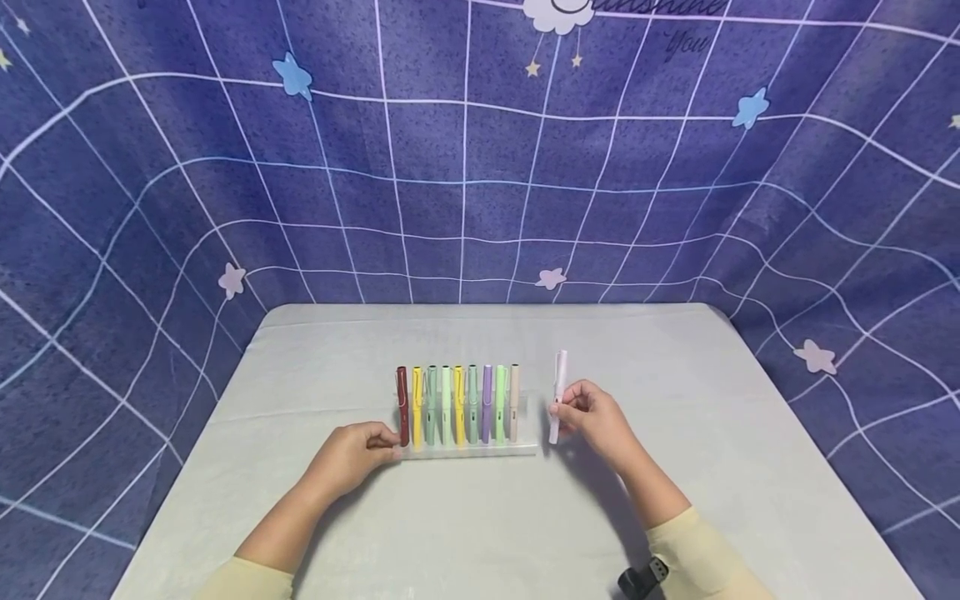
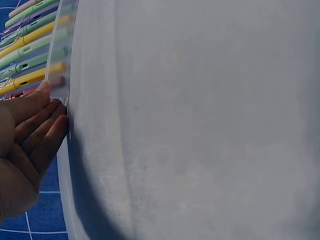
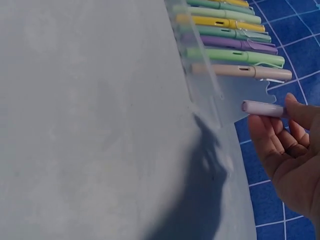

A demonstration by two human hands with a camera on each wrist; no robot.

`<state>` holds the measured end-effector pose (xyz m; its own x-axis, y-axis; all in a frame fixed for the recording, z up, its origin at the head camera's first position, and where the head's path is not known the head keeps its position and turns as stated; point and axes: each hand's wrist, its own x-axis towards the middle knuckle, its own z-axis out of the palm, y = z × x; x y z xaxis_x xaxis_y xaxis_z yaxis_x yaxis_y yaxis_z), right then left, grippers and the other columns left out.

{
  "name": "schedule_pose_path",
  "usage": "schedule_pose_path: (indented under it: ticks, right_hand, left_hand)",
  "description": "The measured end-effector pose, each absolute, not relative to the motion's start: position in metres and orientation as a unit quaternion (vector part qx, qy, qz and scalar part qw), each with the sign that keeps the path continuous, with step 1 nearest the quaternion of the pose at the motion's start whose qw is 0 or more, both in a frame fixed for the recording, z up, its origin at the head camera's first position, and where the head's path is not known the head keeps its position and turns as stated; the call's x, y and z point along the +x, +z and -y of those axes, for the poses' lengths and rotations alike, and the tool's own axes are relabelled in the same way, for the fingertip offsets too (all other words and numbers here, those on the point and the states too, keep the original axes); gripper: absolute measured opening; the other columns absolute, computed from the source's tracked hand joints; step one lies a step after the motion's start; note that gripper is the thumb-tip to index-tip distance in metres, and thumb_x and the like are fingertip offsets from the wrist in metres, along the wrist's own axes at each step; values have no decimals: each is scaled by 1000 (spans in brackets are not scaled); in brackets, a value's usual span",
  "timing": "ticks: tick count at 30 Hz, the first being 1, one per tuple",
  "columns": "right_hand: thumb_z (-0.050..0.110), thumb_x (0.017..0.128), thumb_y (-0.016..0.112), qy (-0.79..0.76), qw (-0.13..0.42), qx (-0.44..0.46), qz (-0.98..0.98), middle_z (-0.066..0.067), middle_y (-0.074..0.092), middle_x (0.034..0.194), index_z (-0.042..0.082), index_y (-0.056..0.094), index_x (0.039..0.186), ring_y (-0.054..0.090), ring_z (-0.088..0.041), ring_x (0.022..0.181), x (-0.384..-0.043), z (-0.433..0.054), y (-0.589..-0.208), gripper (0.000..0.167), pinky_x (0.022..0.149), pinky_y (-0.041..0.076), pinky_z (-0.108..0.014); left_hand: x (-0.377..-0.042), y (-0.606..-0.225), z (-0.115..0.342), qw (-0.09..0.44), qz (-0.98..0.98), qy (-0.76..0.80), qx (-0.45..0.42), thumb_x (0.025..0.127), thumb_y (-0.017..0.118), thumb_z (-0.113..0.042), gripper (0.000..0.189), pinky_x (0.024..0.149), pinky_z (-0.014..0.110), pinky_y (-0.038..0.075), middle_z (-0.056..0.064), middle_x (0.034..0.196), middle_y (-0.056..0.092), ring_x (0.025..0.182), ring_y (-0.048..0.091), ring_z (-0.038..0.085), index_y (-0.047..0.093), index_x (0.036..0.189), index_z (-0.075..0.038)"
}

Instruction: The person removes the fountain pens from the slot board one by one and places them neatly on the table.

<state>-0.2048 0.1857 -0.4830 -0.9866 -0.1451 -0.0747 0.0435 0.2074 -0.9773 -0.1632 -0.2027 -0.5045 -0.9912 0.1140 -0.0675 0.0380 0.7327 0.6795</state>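
A clear pen stand point(image 1: 468, 452) holds a row of several capped pens side by side, leaning back. From left to right they run from a dark red pen point(image 1: 402, 408) through yellow, green and purple ones to a beige pen point(image 1: 513, 404). My left hand point(image 1: 356, 454) grips the stand's left front corner, its thumb point(image 2: 44, 89) on the front lip and its fingers around the end. Off the stand's right end, my right hand point(image 1: 596, 417) pinches a pale lilac pen point(image 1: 559, 392) upright between thumb and fingers. In the right wrist view only this pen's lower end point(image 3: 262, 108) shows; the hand hides the rest.
A white cloth point(image 1: 450, 533) covers the table. Behind and at both sides hangs a blue curtain point(image 1: 495, 208) with a grid and stars. The right end of the stand point(image 3: 240, 95) has a bare stretch beside the beige pen. A black device point(image 1: 643, 578) sits at the right wrist.
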Motion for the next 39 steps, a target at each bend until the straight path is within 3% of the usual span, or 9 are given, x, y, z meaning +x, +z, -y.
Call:
schedule_pose_path:
  ticks: [10, 15, 20, 31, 39]
  right_hand:
    - [3, 93, 64, -665, 119, -29, -737, -28, 65, 101, -15, 54, 117, 70, -30, 80, -204, -199, -493, 32, 71, 60, -38]
    - [9, 92, 68, -639, 117, -21, -760, -16, 65, 86, -9, 58, 104, 64, -19, 71, -203, -202, -494, 24, 65, 58, -34]
    - [14, 91, 71, -599, 121, -10, -792, -10, 59, 74, -4, 54, 99, 56, -18, 58, -199, -199, -490, 26, 52, 52, -32]
    - [27, 86, 77, -478, 136, 19, -868, -8, 60, 61, 7, 53, 87, 58, -18, 42, -202, -190, -506, 32, 44, 53, -37]
    - [31, 85, 76, -371, 129, 1, -920, -5, 61, 55, 9, 52, 81, 60, -16, 41, -201, -177, -507, 33, 40, 50, -31]
  left_hand:
    - [-164, -505, 203, 51, -932, 356, 43, 83, 79, -22, 11, 88, 41, 53, -13, 87, 74, 86, 68, 7, 73, 91, -25]
    - [-164, -505, 204, 53, -932, 355, 44, 83, 79, -22, 11, 88, 41, 53, -13, 87, 74, 86, 68, 8, 73, 91, -25]
    - [-164, -504, 204, 54, -933, 352, 46, 83, 79, -23, 10, 88, 41, 52, -13, 87, 74, 86, 68, 8, 73, 91, -26]
    - [-166, -502, 202, 56, -933, 353, 46, 83, 79, -22, 10, 88, 41, 52, -14, 87, 74, 86, 68, 8, 72, 90, -26]
    - [-165, -502, 202, 54, -932, 354, 51, 83, 79, -21, 11, 87, 40, 53, -13, 87, 74, 86, 68, 8, 73, 90, -25]
